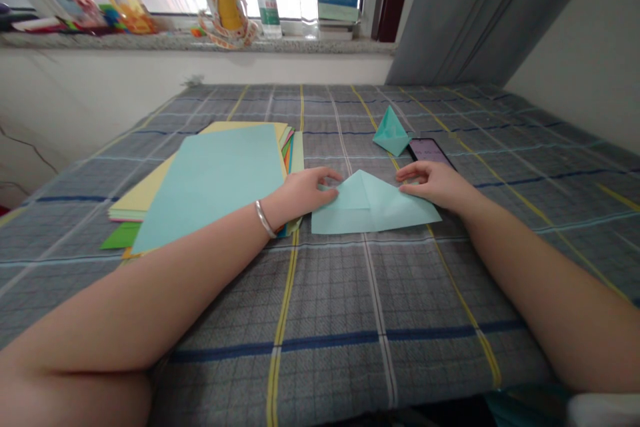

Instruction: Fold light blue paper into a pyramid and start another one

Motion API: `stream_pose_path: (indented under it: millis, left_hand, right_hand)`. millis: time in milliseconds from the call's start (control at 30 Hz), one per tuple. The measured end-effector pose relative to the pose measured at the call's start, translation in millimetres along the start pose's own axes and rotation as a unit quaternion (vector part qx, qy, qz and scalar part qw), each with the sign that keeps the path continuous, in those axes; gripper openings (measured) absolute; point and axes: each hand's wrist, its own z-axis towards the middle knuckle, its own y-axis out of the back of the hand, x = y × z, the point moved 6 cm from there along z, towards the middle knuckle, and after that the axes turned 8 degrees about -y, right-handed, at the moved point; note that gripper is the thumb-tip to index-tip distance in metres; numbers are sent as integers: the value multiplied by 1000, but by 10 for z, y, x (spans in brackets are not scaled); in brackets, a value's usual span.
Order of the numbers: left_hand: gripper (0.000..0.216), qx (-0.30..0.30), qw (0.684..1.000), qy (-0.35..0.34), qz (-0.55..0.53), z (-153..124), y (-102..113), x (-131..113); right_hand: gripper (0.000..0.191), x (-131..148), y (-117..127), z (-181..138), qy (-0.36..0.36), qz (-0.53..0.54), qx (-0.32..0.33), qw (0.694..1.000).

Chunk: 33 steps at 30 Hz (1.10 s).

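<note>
Both hands press a folded light-blue paper sheet [373, 208] flat.
Left hand [300, 192] pinches its left corner; right hand [433, 183] holds its right edge, fingers narrow.

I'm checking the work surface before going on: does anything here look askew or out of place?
The stack of coloured paper is fanned out, a green sheet poking from its lower left corner. A phone lies partly behind the right hand.

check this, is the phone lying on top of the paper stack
No, the phone lies on the plaid cloth beyond the right hand, apart from the paper stack.
</note>
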Motion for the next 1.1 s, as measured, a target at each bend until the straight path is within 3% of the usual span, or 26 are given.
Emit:
stream_pose_path:
  millis: [167, 300, 467, 733, 967, 1100]
  left_hand:
    - [39, -16, 993, -96, 74, -33, -19, -78]
    - [34, -45, 960, -226, 157, -88, -63, -217]
    - [40, 33, 914, -369, 165, -179, -234, -423]
    - [37, 68, 910, -369, 176, -243, -228, -552]
    - [49, 87, 915, -349, 182, -302, -220, -604]
    - [56, 93, 915, -349, 179, -312, -210, -608]
  right_hand:
    - [24, 86, -49, -47, 66, -124, 1, 990]
    - [23, 257, -130, -142, 182, -176, -8, 967]
    - [22, 434, -292, -288, 286, -171, 34, 942]
    - [26, 535, -375, -405, 318, -200, 93, 922]
    - [53, 588, -375, -489, 321, -217, 124, 914]
    - [46, 633, -363, -531, 321, -233, 129, 909]
